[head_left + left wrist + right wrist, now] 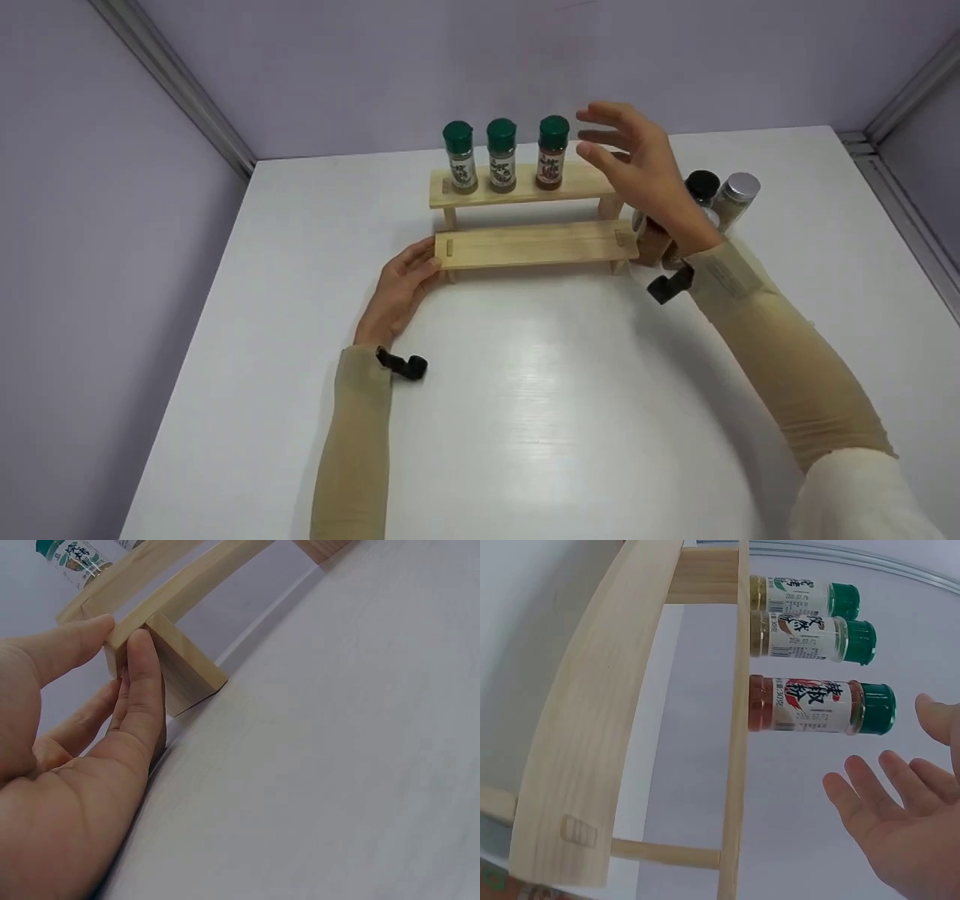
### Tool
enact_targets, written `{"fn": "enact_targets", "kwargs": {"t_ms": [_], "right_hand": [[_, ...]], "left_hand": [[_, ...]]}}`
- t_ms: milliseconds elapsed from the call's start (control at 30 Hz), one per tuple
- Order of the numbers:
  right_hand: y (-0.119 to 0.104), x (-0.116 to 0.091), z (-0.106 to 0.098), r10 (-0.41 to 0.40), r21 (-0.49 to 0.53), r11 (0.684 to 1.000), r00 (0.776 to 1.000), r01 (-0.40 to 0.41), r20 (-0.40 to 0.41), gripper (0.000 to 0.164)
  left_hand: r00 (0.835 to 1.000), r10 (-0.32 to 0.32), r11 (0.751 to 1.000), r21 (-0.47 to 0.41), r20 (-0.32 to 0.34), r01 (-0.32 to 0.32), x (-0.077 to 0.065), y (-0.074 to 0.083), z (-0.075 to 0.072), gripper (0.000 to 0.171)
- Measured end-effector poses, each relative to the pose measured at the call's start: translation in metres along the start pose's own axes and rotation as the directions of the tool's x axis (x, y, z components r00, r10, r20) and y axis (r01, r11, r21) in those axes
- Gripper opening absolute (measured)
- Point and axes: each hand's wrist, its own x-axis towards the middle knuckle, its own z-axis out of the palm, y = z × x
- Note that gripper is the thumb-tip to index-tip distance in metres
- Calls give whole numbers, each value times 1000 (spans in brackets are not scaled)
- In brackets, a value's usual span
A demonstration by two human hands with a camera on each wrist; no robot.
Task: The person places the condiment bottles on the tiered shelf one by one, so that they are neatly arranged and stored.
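A two-tier wooden rack (pixel 536 246) stands on the white table. Its lower left end is pinched by my left hand (pixel 405 285), thumb on the edge and fingers beneath, as the left wrist view shows. Three green-capped spice jars stand upright on the upper shelf: a left jar (pixel 462 161), a middle jar (pixel 502 159) and a red-brown chili powder jar (pixel 802 703). To the right of the chili powder jar, my right hand (pixel 634 161) hovers over the shelf's right end with fingers spread and nothing held, apart from the jar.
Several more jars stand at the rack's right, partly hidden by my right forearm: a black-capped jar (pixel 702 186), a silver-capped jar (pixel 739 196) and a brown-filled jar (pixel 651 244). A pale wall (pixel 360 75) rises behind the table (pixel 525 390).
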Motion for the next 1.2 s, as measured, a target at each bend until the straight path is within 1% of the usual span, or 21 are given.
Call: {"fn": "enact_targets", "kwargs": {"t_ms": [167, 200, 333, 433, 600, 800, 1033, 1200], "right_hand": [[-11, -14, -20, 43, -38, 998, 999, -44, -25, 46], [-13, -17, -24, 44, -50, 998, 998, -45, -34, 46], [-13, -30, -41, -5, -86, 996, 999, 1, -52, 44], [-12, -40, -53, -15, -105, 994, 998, 10, -54, 44], [-12, -54, -74, 20, -138, 990, 997, -30, -73, 44], [-2, -70, -93, 45, -142, 988, 993, -61, -112, 43], [17, -90, -106, 59, -144, 986, 989, -79, -136, 44], [30, -103, -110, 119, -126, 982, 980, -140, -160, 45]], "left_hand": [[1000, -1, 1000, 9, 3, 1, -1, 1, 0, 54], [1000, -1, 1000, 6, 2, 1, -1, 1, 0, 54], [1000, -6, 1000, -4, -5, 6, -1, 0, 0, 54], [1000, -12, 1000, -4, -9, 12, 0, 0, 1, 55], [1000, -12, 1000, -1, -12, 12, 0, 0, 1, 55], [1000, -15, 1000, 3, -15, 15, -1, 0, 0, 55], [1000, -10, 1000, 3, -14, 10, 0, 1, 0, 55], [1000, -13, 1000, 10, -14, 13, 0, 0, 0, 54]]}}
